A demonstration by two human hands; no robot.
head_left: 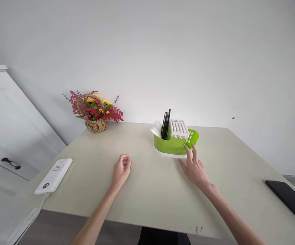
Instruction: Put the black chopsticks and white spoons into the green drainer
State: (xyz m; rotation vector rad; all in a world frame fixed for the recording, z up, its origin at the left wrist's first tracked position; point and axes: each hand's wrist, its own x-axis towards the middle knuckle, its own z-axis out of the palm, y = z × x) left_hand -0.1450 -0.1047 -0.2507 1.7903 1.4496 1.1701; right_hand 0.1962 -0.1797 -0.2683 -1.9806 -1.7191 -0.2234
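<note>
Caddy point(170, 147) is looking light and stiff, favouring side holds; right grip point(196, 170) is hovering wide, left grip point(120, 170) resting curled.

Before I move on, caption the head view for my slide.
Right hand near a green utensil holder, left hand curled, flower basket on the table.

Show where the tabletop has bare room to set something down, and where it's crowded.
Bare tabletop lies between the flower basket and green cutlery holder, between left hand and right hand, and between right forearm and black phone. Crowded: the cutlery holder, where chopsticks and white spoons stand, with the right hand at one end.
</note>
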